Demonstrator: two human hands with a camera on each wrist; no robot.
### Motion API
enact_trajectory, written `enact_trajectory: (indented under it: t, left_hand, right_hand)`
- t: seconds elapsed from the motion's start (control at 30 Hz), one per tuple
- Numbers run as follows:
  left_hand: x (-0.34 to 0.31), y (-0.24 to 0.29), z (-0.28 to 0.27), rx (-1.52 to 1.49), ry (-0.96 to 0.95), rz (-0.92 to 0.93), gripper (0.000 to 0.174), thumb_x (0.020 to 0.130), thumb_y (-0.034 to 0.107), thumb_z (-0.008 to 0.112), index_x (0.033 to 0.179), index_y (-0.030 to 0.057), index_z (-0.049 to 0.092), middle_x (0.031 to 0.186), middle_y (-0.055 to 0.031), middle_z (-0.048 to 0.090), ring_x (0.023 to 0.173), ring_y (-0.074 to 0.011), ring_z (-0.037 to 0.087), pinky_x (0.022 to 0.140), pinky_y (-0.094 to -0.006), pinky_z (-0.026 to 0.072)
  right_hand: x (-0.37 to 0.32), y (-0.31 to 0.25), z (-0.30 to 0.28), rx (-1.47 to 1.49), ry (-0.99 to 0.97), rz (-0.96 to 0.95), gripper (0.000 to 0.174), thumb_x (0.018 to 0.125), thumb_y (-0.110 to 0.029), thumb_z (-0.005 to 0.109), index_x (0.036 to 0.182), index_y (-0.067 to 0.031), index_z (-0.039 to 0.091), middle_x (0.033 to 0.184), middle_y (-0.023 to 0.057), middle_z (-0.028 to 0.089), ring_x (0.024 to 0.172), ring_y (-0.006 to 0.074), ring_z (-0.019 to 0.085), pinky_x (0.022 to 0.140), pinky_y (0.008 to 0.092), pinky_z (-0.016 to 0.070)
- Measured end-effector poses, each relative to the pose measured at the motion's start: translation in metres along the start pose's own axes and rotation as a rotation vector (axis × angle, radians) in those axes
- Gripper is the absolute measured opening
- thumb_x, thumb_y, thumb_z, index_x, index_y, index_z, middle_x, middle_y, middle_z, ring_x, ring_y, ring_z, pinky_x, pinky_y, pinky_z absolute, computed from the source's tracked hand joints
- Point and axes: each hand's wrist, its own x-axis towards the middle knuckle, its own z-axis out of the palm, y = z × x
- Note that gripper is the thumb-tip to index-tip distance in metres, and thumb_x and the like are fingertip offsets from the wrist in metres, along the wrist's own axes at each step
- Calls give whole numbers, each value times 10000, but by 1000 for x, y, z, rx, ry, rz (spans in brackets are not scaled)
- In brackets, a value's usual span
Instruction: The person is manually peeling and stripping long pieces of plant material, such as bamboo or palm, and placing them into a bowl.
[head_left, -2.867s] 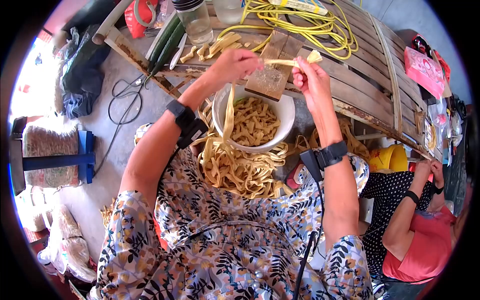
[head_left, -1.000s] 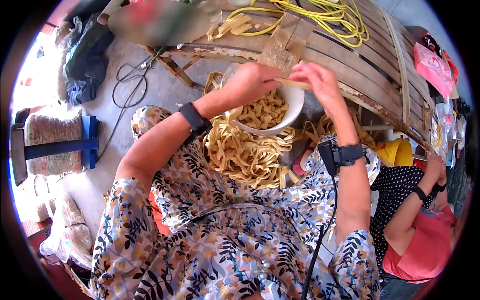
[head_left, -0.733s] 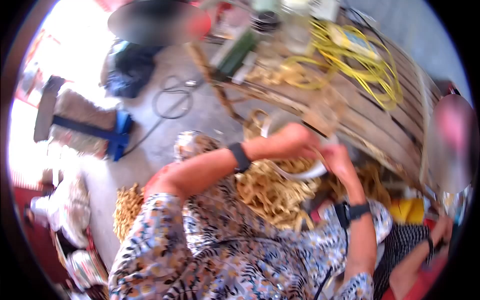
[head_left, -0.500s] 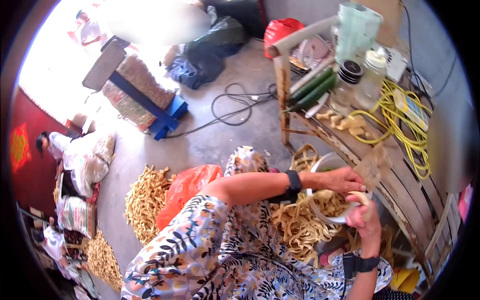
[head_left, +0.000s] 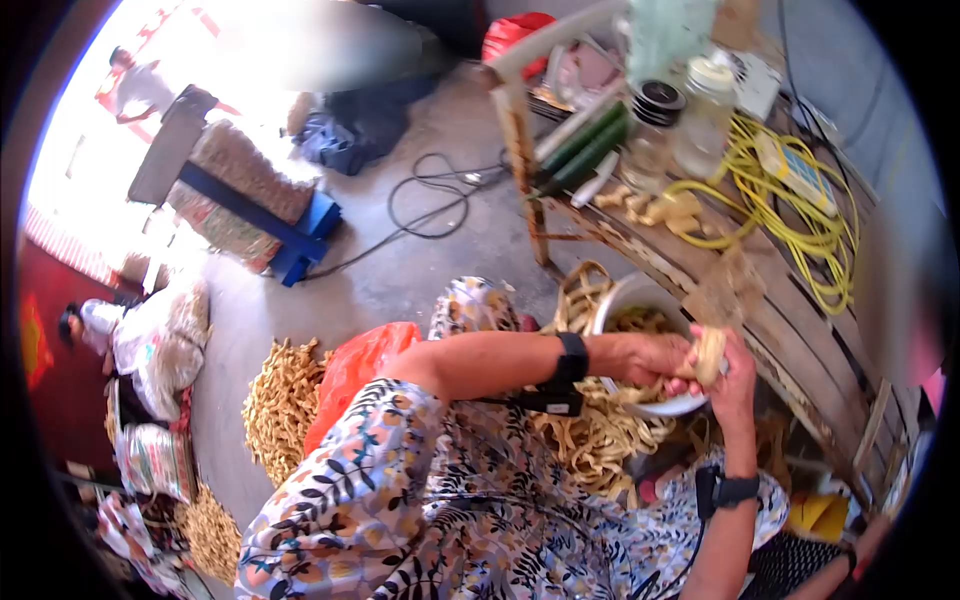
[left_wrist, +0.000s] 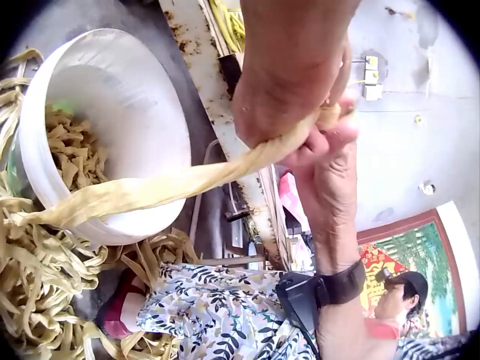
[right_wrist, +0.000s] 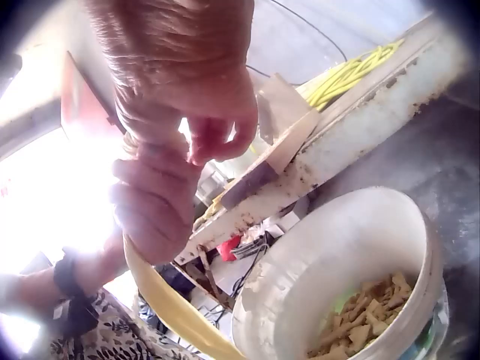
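My left hand (head_left: 645, 358) and right hand (head_left: 735, 375) meet over the side of a white bucket (left_wrist: 142, 82). Both grip one long pale yellow, pliable strip (left_wrist: 150, 196). In the head view a bend of it lies across the right fingers, while the left fingers pinch it close by. From the hands the strip trails past the bucket rim to a heap of loose strips (head_left: 590, 440) on the floor. Short knotted-looking pieces (right_wrist: 367, 315) lie in the bucket. The strip's end between the fingers is mostly hidden.
A slatted bench (head_left: 650, 255) beside the bucket bears a small board (head_left: 725, 285), glass jars (head_left: 705, 120), cucumbers (head_left: 590, 155) and yellow cable (head_left: 800, 240). A red bag (head_left: 365, 365) and a pile of short pieces (head_left: 280, 410) are on the floor. Another person (left_wrist: 397, 300) sits nearby.
The head view has swung left, bringing floor piles and distant people into sight. My hands have come together, and the strip that was stretched between them is now bent round the right fingers.
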Motion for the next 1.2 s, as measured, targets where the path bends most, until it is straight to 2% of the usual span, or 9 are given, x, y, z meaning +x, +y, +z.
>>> enact_trajectory:
  t: [0.2,0.27,0.37,0.53,0.63,0.73,0.87,1.0,1.2]
  left_hand:
    - [4,18,35,409,703,369,192,869,135,488,922,-28,574,708,-51,586,527,-98,532,476,-207,449]
    - [4,17,35,484,673,462,201,881,137,470,945,-29,564,716,-49,580,533,-94,531,481,-208,449]
    - [0,19,37,622,604,469,223,893,160,460,949,-33,554,715,-50,574,534,-95,532,498,-205,449]
    - [-5,23,44,741,586,308,318,881,271,501,889,-44,549,732,-75,604,583,-113,583,543,-214,460]
    - [-4,21,49,1216,663,227,347,846,296,557,831,-50,540,688,-73,604,562,-126,597,521,-230,461]
    - [-3,12,48,1134,682,291,263,840,202,540,957,-26,485,654,-82,598,550,-139,609,486,-251,453]
    - [-5,4,40,1151,690,252,234,852,152,488,1043,25,439,636,-58,570,527,-111,570,464,-228,423]
    - [0,8,37,453,652,263,210,872,237,490,998,69,479,650,36,456,519,-38,401,434,-152,302]
    - [-3,25,49,481,433,159,243,885,273,495,894,34,534,633,55,392,530,-16,301,467,-154,231]
  right_hand:
    - [-5,-7,6,-488,354,67,222,670,-163,640,869,-64,633,922,60,590,821,261,532,697,334,436]
    - [-8,8,6,-284,302,203,167,704,-166,636,824,-49,631,770,77,605,688,251,544,616,326,435]
    - [-7,23,1,23,103,446,149,801,-155,594,830,-16,640,632,-17,573,572,21,486,509,204,418]
    - [-11,33,1,176,40,534,167,740,-158,607,693,3,614,505,17,509,477,69,441,461,253,372]
    - [-15,28,4,78,55,438,113,709,-143,631,733,-33,635,527,79,550,485,145,512,505,290,413]
    - [-18,20,11,-147,8,593,91,726,-118,612,739,-33,642,653,107,607,555,200,566,549,296,435]
    - [-31,21,20,-201,111,200,93,750,-67,573,779,-9,640,988,117,600,830,186,577,697,262,449]
    - [-26,14,6,455,376,236,104,721,4,596,807,37,644,1032,94,591,880,143,547,781,248,444]
    - [-21,25,-27,885,623,546,150,772,-74,624,888,22,636,1053,71,589,883,109,553,795,244,451]
